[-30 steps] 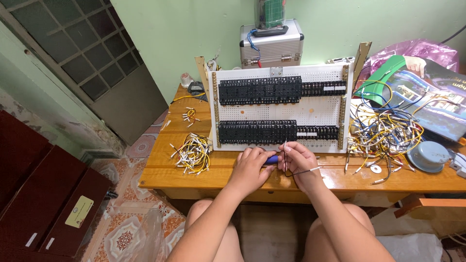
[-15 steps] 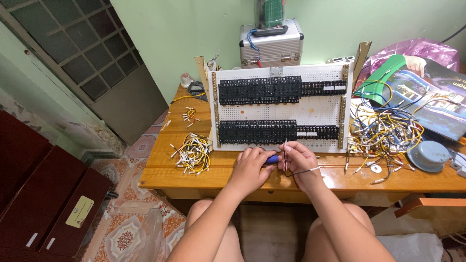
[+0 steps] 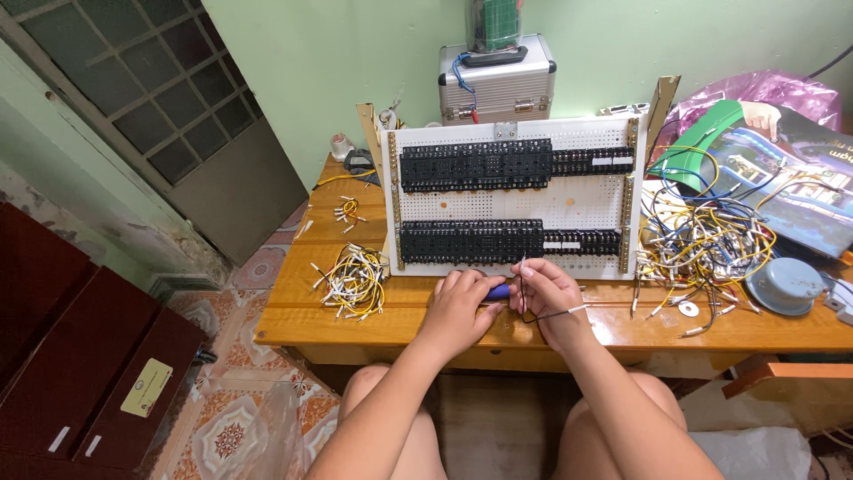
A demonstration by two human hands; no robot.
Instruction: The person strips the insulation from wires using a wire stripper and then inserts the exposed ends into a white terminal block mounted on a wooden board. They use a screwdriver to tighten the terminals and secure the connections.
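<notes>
Perforated white panel (image 3: 511, 197) stands upright on the glossy wooden table (image 3: 293, 313), carrying two rows of ribbed black terminal blocks (image 3: 475, 165); a tangle of yellow and white wires (image 3: 354, 280) lies left; left hand (image 3: 460, 300) clenches a blue-handled screwdriver (image 3: 498, 291); right hand (image 3: 544, 292) pinches a thin black wire (image 3: 553, 313) below the panel.

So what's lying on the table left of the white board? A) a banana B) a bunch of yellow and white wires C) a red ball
B: a bunch of yellow and white wires lies on the table, left of the white board.
</notes>
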